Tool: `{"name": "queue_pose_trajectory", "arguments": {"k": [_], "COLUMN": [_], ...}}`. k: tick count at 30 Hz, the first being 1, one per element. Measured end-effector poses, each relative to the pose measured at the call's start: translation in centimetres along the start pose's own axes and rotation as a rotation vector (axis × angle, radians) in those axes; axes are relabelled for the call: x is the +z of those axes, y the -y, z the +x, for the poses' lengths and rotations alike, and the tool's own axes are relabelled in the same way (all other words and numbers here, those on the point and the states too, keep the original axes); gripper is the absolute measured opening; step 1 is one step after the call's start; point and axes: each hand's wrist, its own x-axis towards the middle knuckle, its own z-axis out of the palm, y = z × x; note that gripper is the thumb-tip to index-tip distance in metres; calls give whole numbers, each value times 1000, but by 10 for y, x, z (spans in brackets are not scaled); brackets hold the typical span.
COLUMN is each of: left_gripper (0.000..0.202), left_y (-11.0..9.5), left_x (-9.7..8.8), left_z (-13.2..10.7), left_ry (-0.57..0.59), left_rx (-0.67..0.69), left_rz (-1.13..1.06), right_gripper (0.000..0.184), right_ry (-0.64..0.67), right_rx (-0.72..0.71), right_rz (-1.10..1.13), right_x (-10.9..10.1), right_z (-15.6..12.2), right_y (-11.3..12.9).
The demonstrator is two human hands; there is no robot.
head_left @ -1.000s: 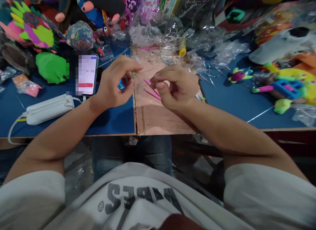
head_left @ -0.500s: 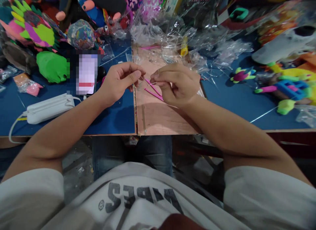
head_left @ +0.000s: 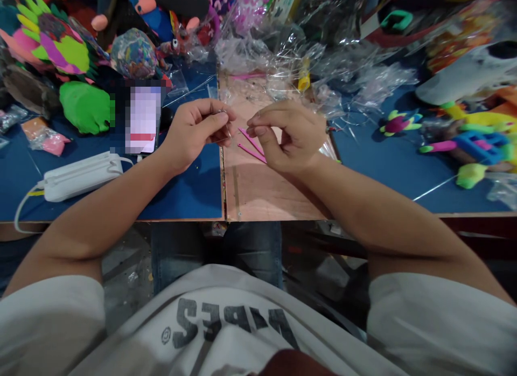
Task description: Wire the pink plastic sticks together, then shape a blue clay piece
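Note:
My left hand (head_left: 194, 133) is pinched shut over the seam of the table, thumb against forefinger, on something thin that I cannot make out. A hand's width to its right, my right hand (head_left: 288, 136) is curled with thumb and forefinger pressed together on a fine clear strand that is hard to see. Between and below the two hands lie two pink strips (head_left: 252, 148) on the bare wooden board (head_left: 258, 193). Both forearms rest over the table's front edge.
A phone (head_left: 142, 120) and a white power bank (head_left: 78, 176) with a cable lie on the blue mat (head_left: 181, 187) at left. Bright foam toys (head_left: 56, 47) crowd the back left, crumpled clear plastic bags (head_left: 291, 58) the back middle, more foam pieces (head_left: 464, 144) the right.
My left hand has closed from a loose curl into a pinch and shifted slightly right and up. My right hand has stayed almost in place, its fingertips tightening.

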Motion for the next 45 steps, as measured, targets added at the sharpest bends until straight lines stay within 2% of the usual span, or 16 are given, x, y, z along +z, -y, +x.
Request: {"name": "queue_pose_trajectory", "arguments": {"k": [6, 9, 12, 15, 22, 28, 32, 36, 41, 45], "left_gripper": [13, 23, 28, 21, 28, 26, 22, 26, 19, 13], "left_y": [-2, 0, 5, 9, 4, 8, 12, 14, 10, 5], "left_x": [2, 0, -2, -2, 5, -2, -5, -8, -10, -14], "left_z": [-3, -1, 2, 4, 4, 7, 8, 9, 7, 7], "left_ry": [24, 29, 40, 24, -63, -53, -88, -106, -54, 86], "left_rx": [-9, -7, 10, 28, 13, 62, 102, 149, 113, 23], "left_rz": [-8, -45, -132, -183, -53, 38, 112, 163, 134, -4], "right_gripper": [22, 22, 28, 33, 32, 27, 27, 28, 32, 32], "right_ry": [-67, -89, -76, -68, -56, -55, -37, -43, -45, -37], "right_rx": [16, -15, 50, 116, 122, 95, 114, 100, 150, 190], "right_rz": [3, -6, -26, -40, -11, 34, -2, 6, 24, 104], "right_x": [4, 5, 6, 7, 5, 4, 3, 4, 5, 4], "right_z": [2, 3, 2, 1, 1, 0, 0, 1, 0, 1], "right_y": [6, 9, 9, 9, 10, 8, 8, 7, 3, 0]}}
